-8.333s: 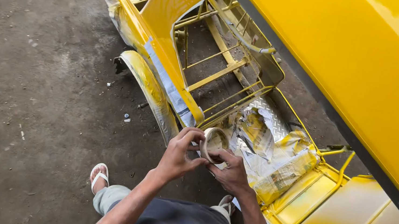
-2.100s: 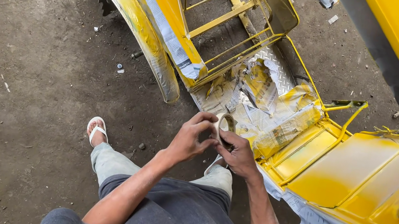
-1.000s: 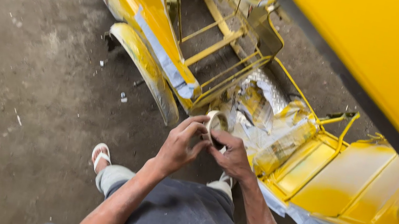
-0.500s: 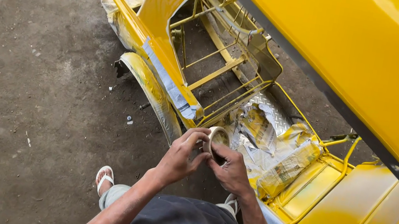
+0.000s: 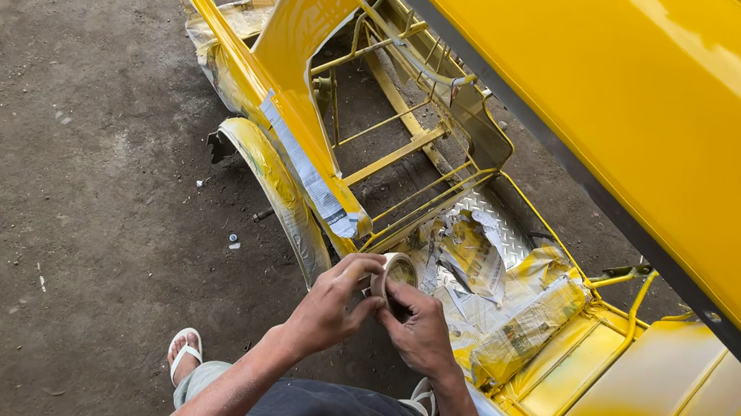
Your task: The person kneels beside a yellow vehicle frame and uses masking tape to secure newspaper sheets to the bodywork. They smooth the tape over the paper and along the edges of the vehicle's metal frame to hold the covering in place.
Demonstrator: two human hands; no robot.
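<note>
Holding a roll of masking tape at lower centre, as 0.5 s ago | left hand and right hand both pinching it, fingers picking its edge | yellow sidecar frame just beyond, newspaper masking right | no tape pulled free yet

Tape roll between both hands, sidecar frame ahead; newspaper right

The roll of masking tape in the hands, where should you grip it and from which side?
Probably by the outer rim. The roll of masking tape stands on edge between both hands, its open core facing the camera. The right hand supports it from below, and the left hand has fingers on the rim from the left. Gripping from below leaves the rim clear for picking at the tape.
</note>
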